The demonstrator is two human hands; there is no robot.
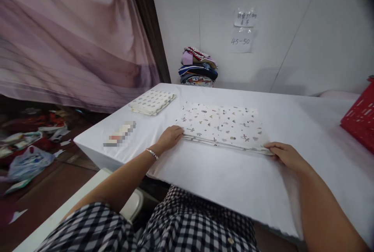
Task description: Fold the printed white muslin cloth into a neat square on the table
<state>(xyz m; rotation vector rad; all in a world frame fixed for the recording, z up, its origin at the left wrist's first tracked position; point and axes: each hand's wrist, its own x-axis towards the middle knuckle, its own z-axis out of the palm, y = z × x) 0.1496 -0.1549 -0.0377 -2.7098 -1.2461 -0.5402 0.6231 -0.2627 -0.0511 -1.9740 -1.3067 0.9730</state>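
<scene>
A white cloth (pixel 222 125) with small printed plants and shapes lies folded in layers on the white-covered table (pixel 204 181). My left hand (pixel 171 137) grips its near left corner, fingers closed over the edge. At the near right corner, my right hand (pixel 284 153) pinches the layers between thumb and fingers. The cloth is flat, its folded near edge running between both hands. Farther left lies a second folded cloth (pixel 153 102), pale with grey heart-like prints, touched by neither hand.
A blurred-out flat object (pixel 119 134) rests near the table's left edge. A red plastic basket (pixel 360 117) stands at the right. Folded fabrics (pixel 198 66) are stacked against the back wall, below paper signs (pixel 242 40). A pink curtain (pixel 73 37) hangs left; bags (pixel 29 162) litter the floor.
</scene>
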